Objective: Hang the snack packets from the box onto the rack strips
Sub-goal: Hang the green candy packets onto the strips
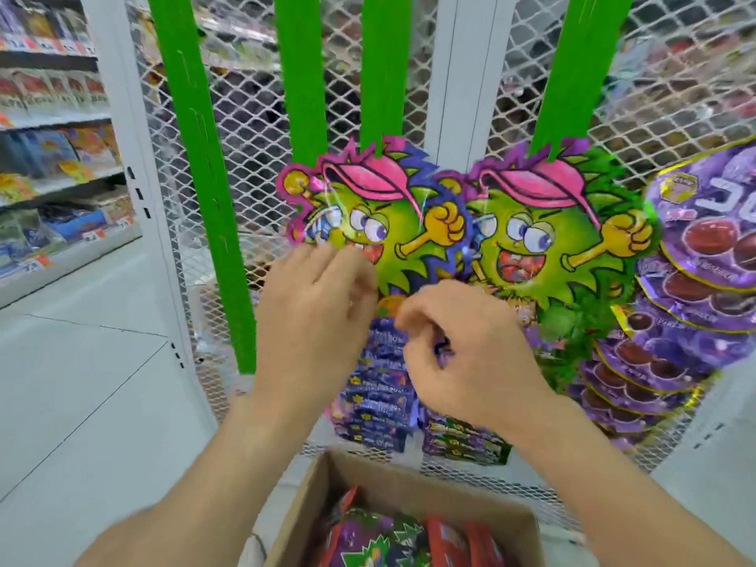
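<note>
Green rack strips (376,67) hang on a white mesh rack (245,116). Two green cartoon-face packets hang side by side, one on the middle strip (392,223) and one on the right strip (544,239), with stacks of purple packets (376,403) below them. My left hand (311,317) touches the lower left edge of the left cartoon packet, fingers loosely curled. My right hand (466,354) is pinched over the purple packets just under it; what it grips is blurred. An open cardboard box (311,497) below holds purple, green and red packets (388,538).
Purple grape-candy bags (695,255) hang in an overlapping column at the right. A bare green strip (200,157) hangs at the left. Store shelves (53,157) with goods line the far left beside a pale floor (82,382).
</note>
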A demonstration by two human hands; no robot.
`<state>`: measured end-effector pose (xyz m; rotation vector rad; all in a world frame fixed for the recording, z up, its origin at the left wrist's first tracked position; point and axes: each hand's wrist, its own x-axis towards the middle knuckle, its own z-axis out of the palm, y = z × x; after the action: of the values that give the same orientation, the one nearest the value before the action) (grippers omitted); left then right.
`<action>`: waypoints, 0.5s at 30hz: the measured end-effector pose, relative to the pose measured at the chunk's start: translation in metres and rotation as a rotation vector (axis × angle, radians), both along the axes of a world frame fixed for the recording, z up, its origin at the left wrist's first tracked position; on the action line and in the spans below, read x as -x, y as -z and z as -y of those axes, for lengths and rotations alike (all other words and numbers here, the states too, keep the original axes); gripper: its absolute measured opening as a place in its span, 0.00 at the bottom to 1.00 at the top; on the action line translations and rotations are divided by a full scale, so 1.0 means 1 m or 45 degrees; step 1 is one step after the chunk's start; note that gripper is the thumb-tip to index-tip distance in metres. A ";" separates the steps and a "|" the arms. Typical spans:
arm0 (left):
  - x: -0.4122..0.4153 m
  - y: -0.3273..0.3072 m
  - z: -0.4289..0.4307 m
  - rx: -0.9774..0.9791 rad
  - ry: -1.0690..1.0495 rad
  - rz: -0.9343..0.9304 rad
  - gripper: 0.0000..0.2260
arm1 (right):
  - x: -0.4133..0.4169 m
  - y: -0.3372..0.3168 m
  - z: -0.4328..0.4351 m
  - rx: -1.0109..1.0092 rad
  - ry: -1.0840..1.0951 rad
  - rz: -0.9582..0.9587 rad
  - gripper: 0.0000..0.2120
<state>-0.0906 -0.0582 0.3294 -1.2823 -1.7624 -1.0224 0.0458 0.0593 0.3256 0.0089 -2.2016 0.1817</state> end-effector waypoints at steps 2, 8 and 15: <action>-0.016 0.030 0.007 0.562 -0.005 0.225 0.09 | -0.010 0.028 -0.009 0.100 0.081 0.718 0.11; -0.045 0.133 -0.014 2.095 0.100 0.415 0.21 | -0.025 0.097 -0.029 0.049 0.068 1.898 0.11; -0.042 0.286 -0.033 2.184 0.099 0.823 0.10 | -0.024 0.115 -0.040 0.293 -0.038 2.000 0.11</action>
<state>-0.0485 -0.0247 0.0429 -1.9898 -3.2826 0.4758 0.0700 0.0994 0.2105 -0.3332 -3.7156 0.6057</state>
